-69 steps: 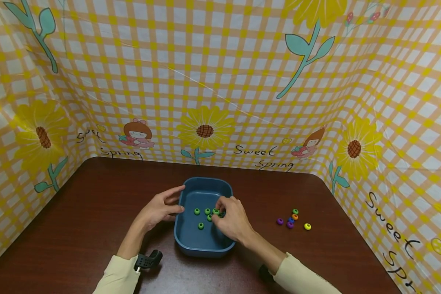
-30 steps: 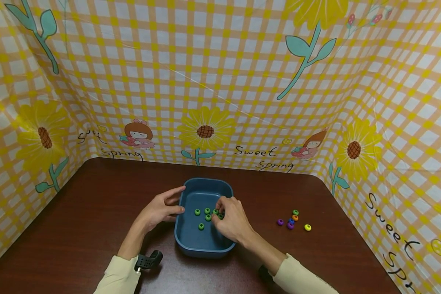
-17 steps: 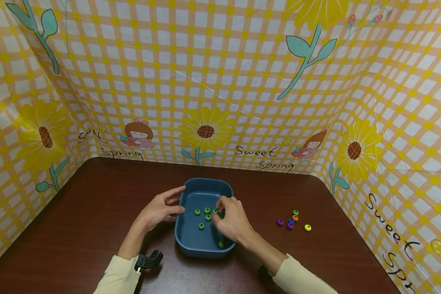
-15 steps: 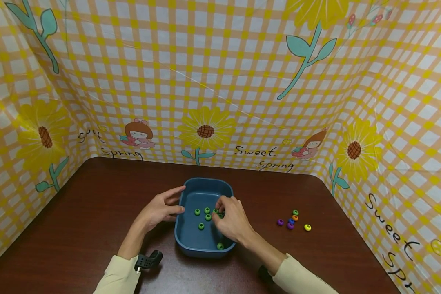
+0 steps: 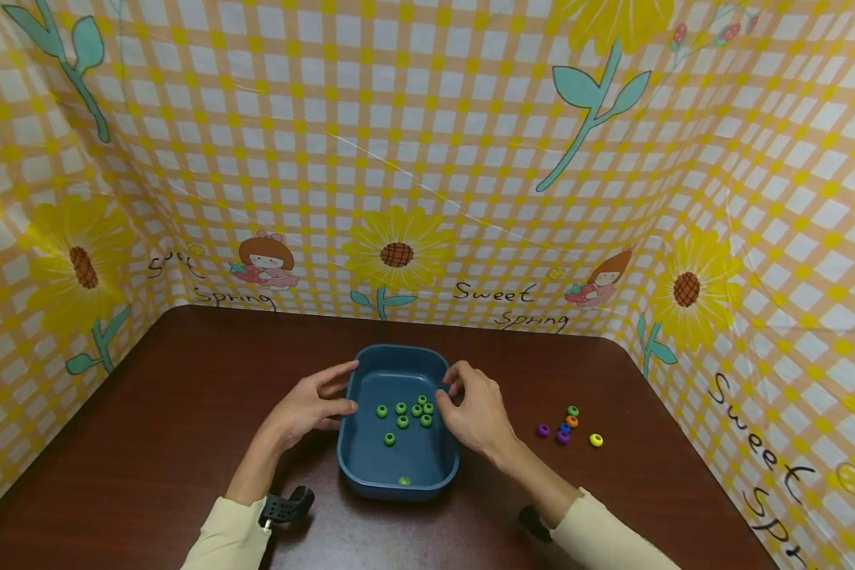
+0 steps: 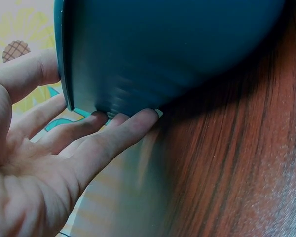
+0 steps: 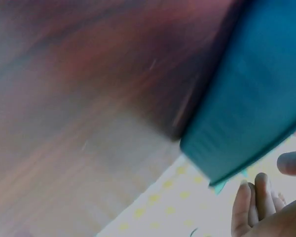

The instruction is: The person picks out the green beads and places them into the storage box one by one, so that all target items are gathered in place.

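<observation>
A blue rectangular tray point(image 5: 397, 473) stands on the dark wooden table, with several green beads point(image 5: 402, 422) grouped in its middle and right part. One more green bead point(image 5: 404, 480) lies at its near end. My left hand point(image 5: 305, 408) rests its extended fingertips against the tray's left side; in the left wrist view the fingers point(image 6: 113, 138) touch the outer wall near the rim. Over the right rim hovers my right hand point(image 5: 479, 408), its fingers loosely bent. The right wrist view shows its thumb and fingers point(image 7: 262, 192) apart, holding nothing.
Right of the tray lies a loose group of beads: a green bead point(image 5: 573, 411), an orange one point(image 5: 572, 422), a blue one point(image 5: 564, 427) and two purple ones point(image 5: 543, 431). A yellow bead point(image 5: 596, 440) sits farther right. A checked sunflower cloth point(image 5: 399, 158) encloses the table point(image 5: 256, 340).
My right hand has left the beads and moved right to the tray's rim. A green bead has appeared at the tray's near end and moved left. My left hand stays put.
</observation>
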Demonstrator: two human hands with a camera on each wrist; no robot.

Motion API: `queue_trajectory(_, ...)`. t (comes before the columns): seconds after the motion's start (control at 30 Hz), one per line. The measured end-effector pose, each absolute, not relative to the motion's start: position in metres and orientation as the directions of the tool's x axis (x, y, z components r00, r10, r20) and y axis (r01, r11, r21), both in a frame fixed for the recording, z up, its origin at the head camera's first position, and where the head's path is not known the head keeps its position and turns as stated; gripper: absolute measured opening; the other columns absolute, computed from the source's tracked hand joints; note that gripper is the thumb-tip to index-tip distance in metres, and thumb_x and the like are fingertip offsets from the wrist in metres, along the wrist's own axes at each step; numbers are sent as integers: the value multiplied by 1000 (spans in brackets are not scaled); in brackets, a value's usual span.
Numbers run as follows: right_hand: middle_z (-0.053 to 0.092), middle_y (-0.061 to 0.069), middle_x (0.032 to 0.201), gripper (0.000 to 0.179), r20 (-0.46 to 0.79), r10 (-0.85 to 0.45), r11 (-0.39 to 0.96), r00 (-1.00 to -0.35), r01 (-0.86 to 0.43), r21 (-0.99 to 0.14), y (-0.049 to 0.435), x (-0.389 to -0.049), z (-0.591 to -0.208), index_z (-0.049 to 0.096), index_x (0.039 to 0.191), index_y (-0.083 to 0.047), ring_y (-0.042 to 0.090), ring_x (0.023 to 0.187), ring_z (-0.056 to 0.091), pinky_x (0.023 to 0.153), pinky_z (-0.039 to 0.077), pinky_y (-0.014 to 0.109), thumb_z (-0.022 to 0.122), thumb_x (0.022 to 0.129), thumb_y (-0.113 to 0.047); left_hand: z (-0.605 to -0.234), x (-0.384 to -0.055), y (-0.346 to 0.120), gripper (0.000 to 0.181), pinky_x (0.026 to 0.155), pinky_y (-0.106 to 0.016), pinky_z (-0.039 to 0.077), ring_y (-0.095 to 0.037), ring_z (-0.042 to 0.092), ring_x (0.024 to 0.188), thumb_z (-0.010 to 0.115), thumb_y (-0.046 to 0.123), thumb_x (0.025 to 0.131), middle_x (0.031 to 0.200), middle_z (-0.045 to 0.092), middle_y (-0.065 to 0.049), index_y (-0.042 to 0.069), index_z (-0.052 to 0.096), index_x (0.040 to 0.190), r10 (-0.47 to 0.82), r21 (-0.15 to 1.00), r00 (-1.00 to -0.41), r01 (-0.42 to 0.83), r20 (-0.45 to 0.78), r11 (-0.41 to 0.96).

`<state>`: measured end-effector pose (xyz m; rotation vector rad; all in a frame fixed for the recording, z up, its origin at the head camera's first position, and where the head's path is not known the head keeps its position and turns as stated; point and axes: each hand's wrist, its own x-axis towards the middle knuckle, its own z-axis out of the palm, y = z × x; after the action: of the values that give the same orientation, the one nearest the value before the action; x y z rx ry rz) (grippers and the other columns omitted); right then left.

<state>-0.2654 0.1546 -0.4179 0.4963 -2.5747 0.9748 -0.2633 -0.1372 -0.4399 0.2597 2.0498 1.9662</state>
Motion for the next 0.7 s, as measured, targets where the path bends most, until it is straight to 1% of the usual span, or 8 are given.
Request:
queue_trajectory(0.17, 64, 1, 79, 13, 397, -150, 743, -906, -368, -559, 181, -271, -413, 67, 100, -10, 16, 75, 57, 69, 46, 32, 72, 88, -14, -440, -263, -138, 76, 87, -49, 60, -43, 65, 120, 70, 5, 94, 155, 41, -29, 12, 33, 159, 329, 996, -941, -71, -83, 50)
queue_trajectory(0.33, 66, 4, 79, 19, 384, -138, 781, -913, -339, -525, 212, -274, -412, 68, 110, -5, 15, 68, 55, 64, 45, 32, 70, 93, -14, -440, -263, -137, 76, 87, -50, 60, -43, 65, 119, 70, 5, 94, 155, 41, -29, 12, 33, 159, 327, 997, -942, -68, -80, 48)
queue_trajectory(0.43, 66, 5, 79, 22, 363, -114, 800, -925, -302, -518, 231, -274, -410, 68, 112, -4, 14, 66, 56, 62, 44, 31, 71, 93, -16, -440, -263, -137, 75, 86, -50, 60, -44, 65, 119, 70, 5, 94, 155, 42, -29, 12, 34, 159, 326, 997, -942, -63, -77, 53)
queue_trajectory(0.5, 68, 6, 80, 23, 346, -92, 810, -934, -272, -519, 244, -275, -409, 68, 112, -5, 13, 67, 57, 63, 45, 32, 72, 93, -18, -440, -263, -137, 75, 86, -50, 61, -43, 66, 118, 70, 4, 94, 155, 42, -29, 12, 34, 159, 325, 996, -942, -64, -78, 55)
queue_trajectory(0.6, 70, 8, 84, 27, 315, -62, 826, -947, -226, -516, 263, -276, -406, 67, 114, -4, 16, 68, 61, 65, 49, 35, 72, 94, -22, -440, -263, -137, 74, 86, -50, 61, -43, 66, 117, 69, 3, 94, 154, 43, -30, 11, 34, 159, 319, 996, -944, -68, -82, 57)
queue_trajectory(0.7, 73, 15, 93, 33, 287, -38, 836, -957, -188, -516, 280, -277, -405, 65, 119, -3, 24, 76, 67, 68, 52, 40, 71, 95, -26, -439, -263, -138, 74, 86, -50, 61, -43, 66, 117, 69, 3, 94, 154, 42, -31, 11, 33, 159, 318, 996, -945, -61, -78, 63)
